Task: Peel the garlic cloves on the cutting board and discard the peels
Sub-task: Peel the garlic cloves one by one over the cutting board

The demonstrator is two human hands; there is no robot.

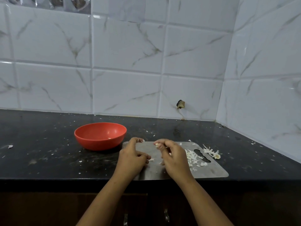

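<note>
Head view: both hands work over a metal board at the front edge of a dark counter.
Clove point(156, 144): small and pale, pinched at the fingertips of the right hand, held just above the far part of the board.
Right hand point(174, 159): curled narrow, thumb and fingers closed on the clove, wrist over the board's near edge.
Left hand point(132, 158): fingers bent inward, a thin white bit of peel point(140, 140) caught at the raised fingertips; whether the lower fingers grip anything cannot be told.
Loose peel point(151, 159): one pale flake lies on the board between the two hands.
Board point(213, 172): flat grey metal with a wavy handle slot on its right side, partly hidden under both hands.
Peel pile point(193, 158): white shreds heaped on the board just left of the slot, beside the right hand.
Stem point(213, 153): dried garlic root with stringy husk, resting at the board's far right corner.
Bowl point(100, 136): red, upright on the counter just left of the board, with a tiny pale scrap inside.
Counter point(48, 144): black and speckled, dotted with small white flecks.
Wall point(130, 62): white marbled tiles behind and to the right.
</note>
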